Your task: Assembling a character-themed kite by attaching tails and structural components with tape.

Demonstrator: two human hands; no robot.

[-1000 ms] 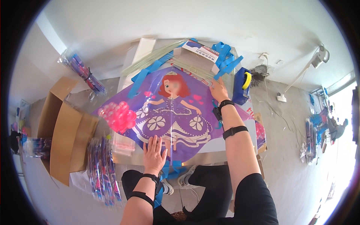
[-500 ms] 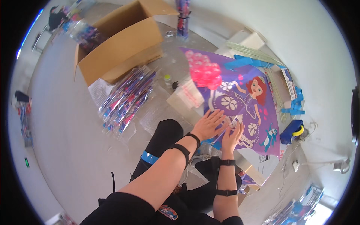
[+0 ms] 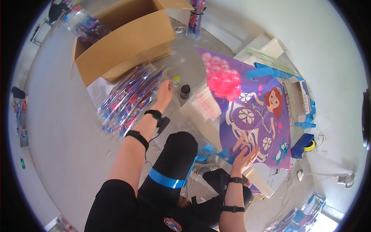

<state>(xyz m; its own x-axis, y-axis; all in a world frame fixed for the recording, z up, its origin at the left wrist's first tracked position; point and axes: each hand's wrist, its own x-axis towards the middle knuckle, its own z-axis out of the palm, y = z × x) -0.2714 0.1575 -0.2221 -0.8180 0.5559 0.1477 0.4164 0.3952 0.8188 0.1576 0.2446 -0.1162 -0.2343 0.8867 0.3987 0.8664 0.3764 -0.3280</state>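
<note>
A purple sheet (image 3: 253, 120) printed with a red-haired cartoon princess and pink balloons lies over a box to my right. My right hand (image 3: 245, 157) rests by its lower edge, fingers stretched out and apart, with what looks like a pinkish translucent strip beside them. My left hand (image 3: 165, 94) is at the right end of a heap of shiny plastic-wrapped packs (image 3: 129, 96). Its fingers are curled and partly hidden; what they hold, if anything, cannot be made out.
A large open cardboard box (image 3: 127, 46) stands behind the heap. Near my left hand are a small yellow-capped bottle (image 3: 176, 81), a dark cup-like container (image 3: 185, 91) and white bags (image 3: 205, 103). Blue strips (image 3: 266, 72), thin pale rods (image 3: 270, 61) and a blue tape dispenser (image 3: 302, 146) lie right.
My left hand has left the purple sheet and moved left to the heap of wrapped packs. The right hand stays at the sheet's lower edge, slightly lower in view.
</note>
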